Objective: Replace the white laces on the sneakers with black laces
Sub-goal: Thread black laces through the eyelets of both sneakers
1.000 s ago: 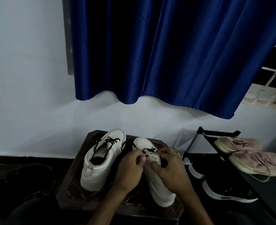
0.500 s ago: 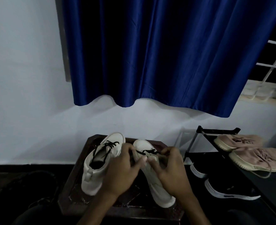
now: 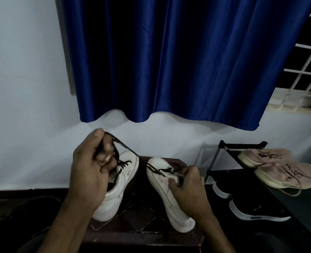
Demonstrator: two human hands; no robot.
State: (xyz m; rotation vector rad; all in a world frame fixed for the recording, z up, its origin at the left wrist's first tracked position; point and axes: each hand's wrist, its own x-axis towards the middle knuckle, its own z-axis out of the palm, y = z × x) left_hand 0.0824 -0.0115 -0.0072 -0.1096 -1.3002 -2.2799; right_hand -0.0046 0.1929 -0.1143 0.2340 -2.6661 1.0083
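The left hand [image 3: 90, 170] hides one end of the black lace [image 3: 125, 147] and the collar of the left sneaker [image 3: 126, 173]; the right hand [image 3: 189, 190] covers the tongue of the right sneaker [image 3: 160, 178].

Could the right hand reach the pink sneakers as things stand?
Probably yes: nothing lies between the right hand and the pink sneakers atop the rack, though its fingers hold the right white sneaker.

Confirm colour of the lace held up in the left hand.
Black: a thin flat shoelace, pinched by the left hand; head view.
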